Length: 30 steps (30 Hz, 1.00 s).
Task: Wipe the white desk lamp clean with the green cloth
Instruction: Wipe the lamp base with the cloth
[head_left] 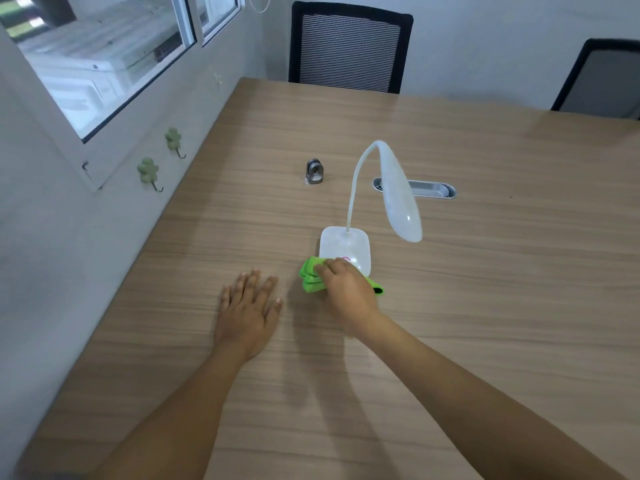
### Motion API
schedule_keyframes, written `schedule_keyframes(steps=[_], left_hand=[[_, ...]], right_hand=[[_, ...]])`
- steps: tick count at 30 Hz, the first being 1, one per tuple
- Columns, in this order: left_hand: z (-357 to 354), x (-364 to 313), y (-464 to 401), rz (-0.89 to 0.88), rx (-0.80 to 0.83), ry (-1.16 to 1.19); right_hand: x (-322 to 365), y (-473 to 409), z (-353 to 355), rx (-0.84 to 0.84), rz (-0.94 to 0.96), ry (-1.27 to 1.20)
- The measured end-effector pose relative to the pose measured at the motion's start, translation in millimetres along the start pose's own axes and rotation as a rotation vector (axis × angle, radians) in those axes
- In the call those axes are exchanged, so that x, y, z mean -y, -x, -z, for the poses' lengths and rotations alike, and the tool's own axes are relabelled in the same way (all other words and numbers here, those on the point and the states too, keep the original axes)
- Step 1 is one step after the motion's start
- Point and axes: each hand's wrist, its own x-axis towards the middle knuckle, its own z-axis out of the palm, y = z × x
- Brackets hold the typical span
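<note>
Wood-grain bench (450,306) fills most of the frame. White desk lamp (346,247) stands at centre: square base flat on the bench, thin neck rising from the base's far edge and arching over to the right, long head drooping down with its tip hanging to the right of the base.

Green cloth (310,277), bunched in folds, lies on the bench against the near left corner of the lamp base. Right hand (346,289) on top of it, grip closed over the cloth, fingertips reaching onto the base's near edge beside a small pink mark. A tail of cloth shows out to the right of the hand.

Left hand (249,311) lies palm down on the bench, lower centre-left, fingers spread, holding nothing, apart from the cloth.

Small metal bracket (314,172) on the bench above and left of the lamp. Grey oval cable port (429,188) set in the bench, partly behind the lamp head.

Two black mesh chairs: one (349,46) at top centre, another (602,81) at upper right. Window (104,57) upper left; two green flower-shaped wall hooks (149,171) beneath it.
</note>
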Motion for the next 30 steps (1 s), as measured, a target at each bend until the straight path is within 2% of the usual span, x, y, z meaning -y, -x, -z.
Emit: schedule_keyframes(steps=[6, 17, 23, 26, 30], left_hand=[[7, 13, 10, -0.055, 0.024, 0.016], [1, 17, 12, -0.044, -0.072, -0.007], [1, 16, 11, -0.043, -0.099, 0.038], [2, 16, 11, -0.041, -0.109, 0.044], [2, 15, 10, -0.045, -0.129, 0.038]], right_hand=[[31, -38, 26, -0.032, 0.081, 0.033], [58, -126, -22, 0.094, 0.091, 0.061], [47, -131, -46, 0.159, 0.072, 0.054], [42, -128, -57, 0.246, 0.062, 0.052], [39, -119, -64, 0.246, 0.079, 0.03]])
